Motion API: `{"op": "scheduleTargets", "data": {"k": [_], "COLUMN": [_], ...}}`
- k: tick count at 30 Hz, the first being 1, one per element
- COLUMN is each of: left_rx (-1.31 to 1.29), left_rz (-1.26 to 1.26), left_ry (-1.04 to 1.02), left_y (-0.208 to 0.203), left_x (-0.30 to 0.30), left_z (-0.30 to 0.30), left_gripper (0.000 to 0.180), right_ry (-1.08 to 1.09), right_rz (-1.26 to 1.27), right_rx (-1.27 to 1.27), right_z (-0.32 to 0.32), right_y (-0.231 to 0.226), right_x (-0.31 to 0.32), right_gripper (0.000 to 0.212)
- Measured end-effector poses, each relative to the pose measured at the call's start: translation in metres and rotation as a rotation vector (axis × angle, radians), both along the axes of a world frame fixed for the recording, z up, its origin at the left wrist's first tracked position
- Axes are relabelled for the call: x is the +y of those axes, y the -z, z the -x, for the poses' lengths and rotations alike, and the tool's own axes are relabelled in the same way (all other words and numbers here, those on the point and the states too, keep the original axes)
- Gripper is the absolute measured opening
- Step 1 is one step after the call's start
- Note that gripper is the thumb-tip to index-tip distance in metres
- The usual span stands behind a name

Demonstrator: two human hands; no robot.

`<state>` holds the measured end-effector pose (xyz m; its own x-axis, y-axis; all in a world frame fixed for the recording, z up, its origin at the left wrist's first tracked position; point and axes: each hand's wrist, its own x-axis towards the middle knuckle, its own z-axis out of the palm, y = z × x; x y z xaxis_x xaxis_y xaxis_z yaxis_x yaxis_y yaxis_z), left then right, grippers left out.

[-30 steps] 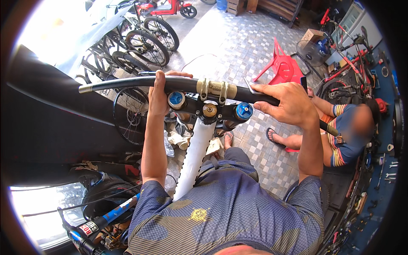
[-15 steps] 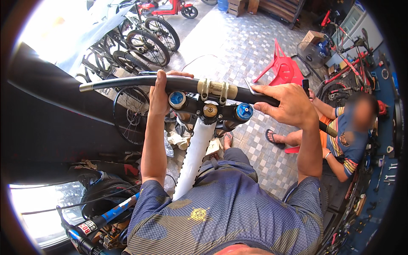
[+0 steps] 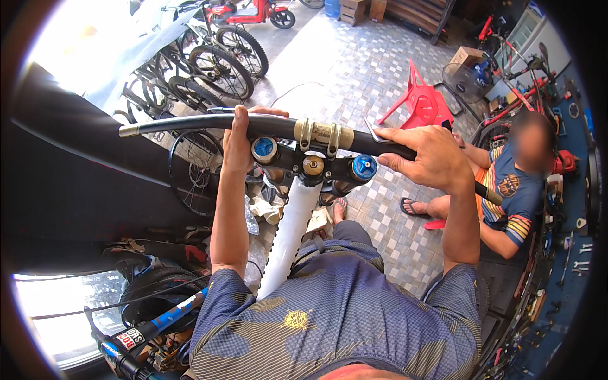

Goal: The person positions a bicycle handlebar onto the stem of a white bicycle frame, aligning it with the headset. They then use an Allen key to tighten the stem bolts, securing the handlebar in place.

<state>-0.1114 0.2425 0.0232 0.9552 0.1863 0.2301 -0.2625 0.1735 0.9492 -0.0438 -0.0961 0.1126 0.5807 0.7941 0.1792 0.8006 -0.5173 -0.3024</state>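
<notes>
Near: white frame tube (image 3: pixel 288 237). Beyond it, we have the handlebar (image 3: pixel 323 135) crosswise in two clamps (image 3: pixel 304 135), left hand (image 3: pixel 237 144) curled round it, right hand (image 3: pixel 437 155) closed over it with an L-shaped key (image 3: pixel 372 132). Risk, we judge: loose clamps would let the handlebar twist; slackened fingers, drop the key. Far: red chair (image 3: pixel 421 104).

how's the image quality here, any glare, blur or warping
Head view: glare burns out the upper left and whitens part of the tiled floor; head view: the seated person has a blurred head, while the handlebar looks fairly crisp; head view: fisheye rim, dark corners.
</notes>
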Motion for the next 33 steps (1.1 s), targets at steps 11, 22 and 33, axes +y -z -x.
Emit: {"op": "scheduleTargets", "data": {"k": [11,22,33], "left_rx": [0.026,0.002,0.005], "left_rz": [-0.031,-0.032,-0.005], "left_ry": [-0.030,-0.039,-0.022], "left_y": [-0.0031,-0.0022,0.0002], "left_x": [-0.0011,-0.0013,0.0016], "left_z": [0.0006,-0.0015,-0.0018], "left_gripper": [0.085,0.085,0.084], "right_ry": [-0.005,0.002,0.008], "right_rz": [0.017,0.016,0.027], "right_rx": [-0.010,0.000,0.020], "right_z": [-0.0022,-0.0021,-0.0014], "right_y": [0.0010,0.0002,-0.0025], "right_x": [0.0010,0.0019,0.0031], "right_gripper": [0.050,0.050,0.049]}}
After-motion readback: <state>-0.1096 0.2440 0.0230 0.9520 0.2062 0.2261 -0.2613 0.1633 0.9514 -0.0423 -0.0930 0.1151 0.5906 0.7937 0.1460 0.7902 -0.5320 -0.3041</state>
